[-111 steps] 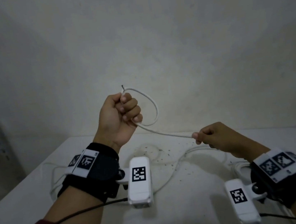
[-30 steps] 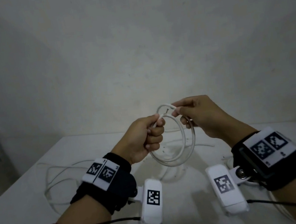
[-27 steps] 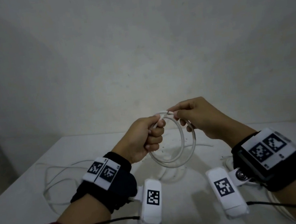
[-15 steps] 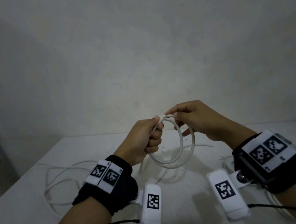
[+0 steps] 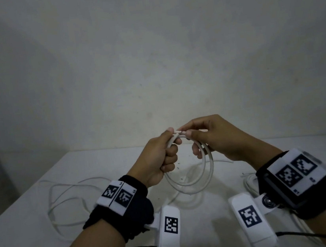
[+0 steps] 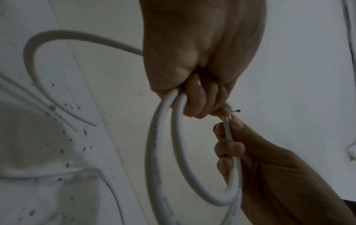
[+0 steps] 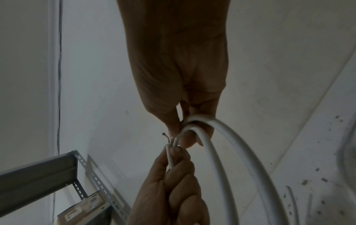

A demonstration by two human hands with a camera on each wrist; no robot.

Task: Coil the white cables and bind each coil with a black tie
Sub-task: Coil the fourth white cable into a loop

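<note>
A white cable coil (image 5: 198, 178) of two round loops hangs in the air above the white table (image 5: 28, 240). My left hand (image 5: 162, 154) grips the top of the coil (image 6: 163, 152) in a fist. My right hand (image 5: 211, 137) pinches the same top stretch just to the right, its fingers curled round the loops (image 7: 221, 152). A short dark wire end (image 7: 165, 135) sticks out where the two hands meet. No black tie is in view.
More loose white cable (image 5: 64, 202) lies in wide loops on the left of the table, and another bundle (image 5: 249, 184) at the right by my wrist. Dark specks dot the tabletop. A grey metal shelf frame (image 7: 57, 172) stands at the left.
Since 3.7 s ago the single loop became a two-loop coil and my right hand came up to meet the left. In the last second the hands shifted only slightly.
</note>
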